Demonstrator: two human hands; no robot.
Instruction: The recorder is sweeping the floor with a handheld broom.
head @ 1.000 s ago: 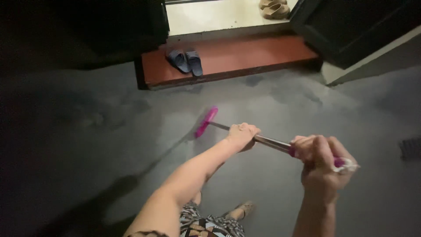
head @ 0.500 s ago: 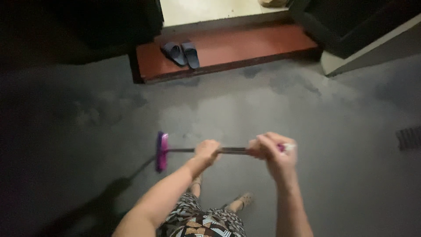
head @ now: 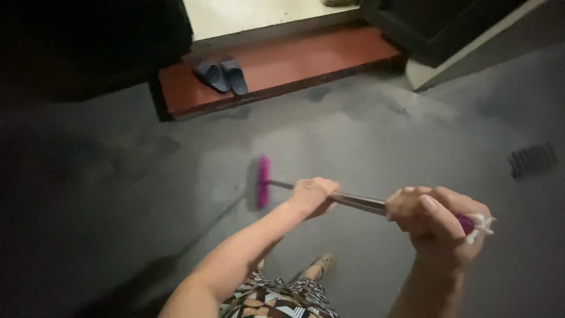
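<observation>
Two hands are closed on one long-handled broom. The left hand [head: 312,196] is wrapped around the metal shaft [head: 359,202] partway down, fingers curled together over it; the right hand [head: 438,222] is clamped on the upper end, fingers closed around the magenta grip [head: 466,223], from which a scrap of white material [head: 484,224] protrudes.

The broom head [head: 262,181], magenta, is seen edge-on, down at the grey concrete floor [head: 365,135] just ahead and to the left of the left hand. Contact with the floor appears likely but cannot be confirmed.

Change noted: half a second ago the head lay further left and lower in frame, with both hands drawn close together near the body. Now the head is recorded further forward and to the right, the shaft slanted down from the right hand, and the hands spread further apart along the shaft. A second ago the head was further out still, nearer the step. One inward pull followed by a fresh outward push is therefore inferred: a repeated sweeping stroke over the same patch of floor.

Surroundings: a red-brown step [head: 306,62] ahead, a pair of blue slippers [head: 222,76] resting on its left part, a pale tiled floor [head: 247,12] beyond it. A dark drain grate [head: 532,159] lies at far right. A sandalled foot [head: 321,264] and patterned clothing [head: 276,297] are visible below.
</observation>
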